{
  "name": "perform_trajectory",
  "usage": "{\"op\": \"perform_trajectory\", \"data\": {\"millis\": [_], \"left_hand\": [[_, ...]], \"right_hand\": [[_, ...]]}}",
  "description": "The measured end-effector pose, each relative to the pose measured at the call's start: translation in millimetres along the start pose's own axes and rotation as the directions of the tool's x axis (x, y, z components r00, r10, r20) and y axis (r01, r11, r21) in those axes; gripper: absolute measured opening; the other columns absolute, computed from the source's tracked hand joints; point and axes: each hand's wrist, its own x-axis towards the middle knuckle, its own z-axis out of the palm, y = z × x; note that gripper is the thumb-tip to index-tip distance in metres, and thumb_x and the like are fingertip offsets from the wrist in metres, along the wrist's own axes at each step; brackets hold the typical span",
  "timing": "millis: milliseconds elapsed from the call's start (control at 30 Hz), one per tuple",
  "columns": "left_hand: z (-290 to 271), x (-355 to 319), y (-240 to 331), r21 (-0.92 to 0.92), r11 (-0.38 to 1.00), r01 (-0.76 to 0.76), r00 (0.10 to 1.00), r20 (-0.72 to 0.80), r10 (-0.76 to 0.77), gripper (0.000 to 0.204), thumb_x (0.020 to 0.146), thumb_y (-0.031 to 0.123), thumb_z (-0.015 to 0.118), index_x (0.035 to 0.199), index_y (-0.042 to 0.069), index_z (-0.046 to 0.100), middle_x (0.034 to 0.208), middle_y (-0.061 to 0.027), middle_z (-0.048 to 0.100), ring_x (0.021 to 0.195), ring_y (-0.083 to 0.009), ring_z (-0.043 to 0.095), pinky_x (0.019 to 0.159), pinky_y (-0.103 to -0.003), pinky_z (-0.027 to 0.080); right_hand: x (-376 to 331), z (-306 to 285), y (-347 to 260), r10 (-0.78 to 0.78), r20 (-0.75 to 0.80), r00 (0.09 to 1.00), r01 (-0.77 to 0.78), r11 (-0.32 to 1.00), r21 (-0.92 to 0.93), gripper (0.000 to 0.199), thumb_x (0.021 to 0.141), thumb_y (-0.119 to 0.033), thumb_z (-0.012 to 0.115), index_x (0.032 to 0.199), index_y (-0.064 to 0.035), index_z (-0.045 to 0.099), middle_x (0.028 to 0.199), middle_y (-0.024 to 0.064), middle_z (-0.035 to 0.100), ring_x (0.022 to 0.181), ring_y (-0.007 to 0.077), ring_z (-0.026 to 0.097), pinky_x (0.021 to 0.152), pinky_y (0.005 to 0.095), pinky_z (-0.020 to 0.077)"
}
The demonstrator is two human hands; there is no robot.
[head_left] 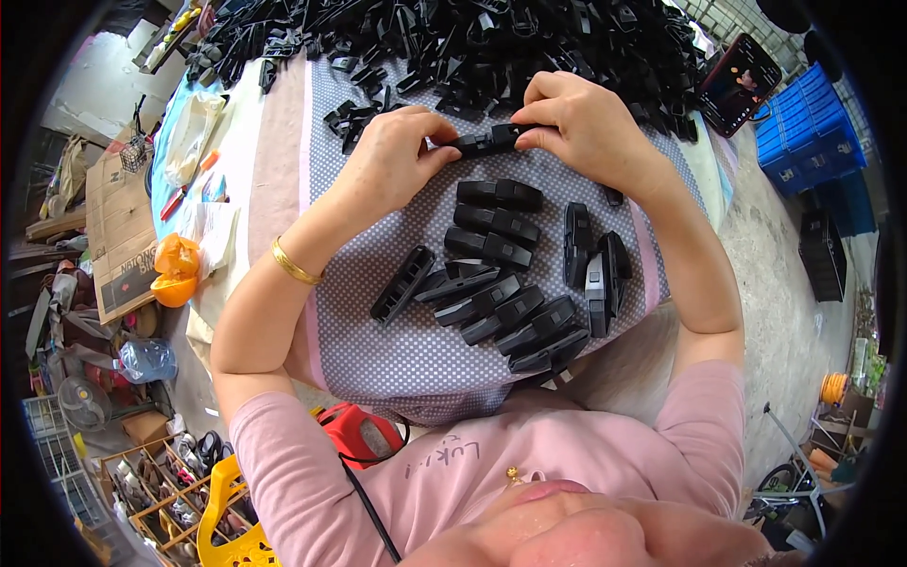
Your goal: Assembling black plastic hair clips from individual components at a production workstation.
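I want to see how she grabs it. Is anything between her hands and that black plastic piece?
No. The left hand and the right hand both grip the black plastic piece directly, one at each end, nothing between.

A long black plastic part (491, 140) lies level between both hands' fingertips, pinched at each end — just above the dotted cloth, near a row of similar black pieces (499, 248) laid side by side.

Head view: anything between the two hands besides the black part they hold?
No. In the head view only the black part spans from the left hand to the right hand, above dotted cloth.
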Motion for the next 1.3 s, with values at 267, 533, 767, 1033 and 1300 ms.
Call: {"op": "perform_trajectory", "data": {"millis": [267, 533, 767, 1033, 1300], "left_hand": [[1, 5, -7, -0.037, 0.999, -0.029, 0.999, 0.022, 0.030, 0.021, 0.078, 0.011, 0.072, 0.095, -0.002, 0.069, 0.088, -0.0134, 0.066, 0.075, -0.0269, 0.064, 0.069, -0.033, 0.052], [6, 2, -5, 0.012, 0.995, -0.101, 0.995, -0.007, 0.101, 0.027, 0.075, 0.012, 0.076, 0.099, 0.000, 0.069, 0.082, -0.0065, 0.061, 0.066, -0.0164, 0.056, 0.064, -0.028, 0.048], [-2, 0, -5, -0.076, 0.997, 0.007, 0.997, 0.073, -0.002, 0.025, 0.071, 0.009, 0.078, 0.094, 0.000, 0.071, 0.079, -0.0048, 0.058, 0.065, -0.0124, 0.054, 0.061, -0.025, 0.045], [6, 0, 0, -0.220, 0.975, 0.022, 0.994, 0.108, 0.002, 0.024, 0.070, 0.007, 0.078, 0.092, -0.001, 0.071, 0.077, -0.0036, 0.055, 0.067, -0.0111, 0.053, 0.060, -0.025, 0.044], [7, 5, 27, -0.190, 0.969, -0.158, 0.947, 0.247, 0.203, 0.022, 0.079, 0.018, 0.072, 0.091, 0.000, 0.070, 0.087, -0.0139, 0.064, 0.073, -0.0260, 0.062, 0.066, -0.034, 0.050]], "right_hand": [[2, 5, -1, -0.083, 0.001, 0.997, 0.083, 0.996, -0.031, 0.020, 0.075, -0.016, 0.072, 0.088, -0.0017, 0.068, 0.086, 0.0063, 0.059, 0.083, 0.0245, 0.059, 0.073, 0.0341, 0.0497], [-1, -4, -4, -0.119, 0.067, 0.991, 0.125, 0.987, -0.099, 0.019, 0.075, -0.015, 0.071, 0.088, -0.0014, 0.065, 0.086, 0.0069, 0.057, 0.084, 0.0250, 0.058, 0.073, 0.0341, 0.0497], [-1, 0, -10, -0.133, 0.115, 0.984, 0.139, 0.990, -0.039, 0.017, 0.075, -0.014, 0.071, 0.084, -0.0021, 0.065, 0.084, 0.0082, 0.054, 0.083, 0.0259, 0.057, 0.071, 0.0356, 0.0490], [-1, 8, -13, -0.145, 0.091, 0.985, 0.136, 0.985, 0.105, 0.021, 0.073, -0.020, 0.074, 0.083, -0.0026, 0.068, 0.081, 0.0084, 0.056, 0.079, 0.0270, 0.058, 0.068, 0.0366, 0.0485], [-2, -15, 3, -0.004, -0.016, 1.000, 0.002, 0.996, -0.092, 0.031, 0.074, -0.034, 0.074, 0.086, -0.0064, 0.069, 0.081, 0.0078, 0.060, 0.078, 0.0257, 0.061, 0.068, 0.0352, 0.0499]]}}
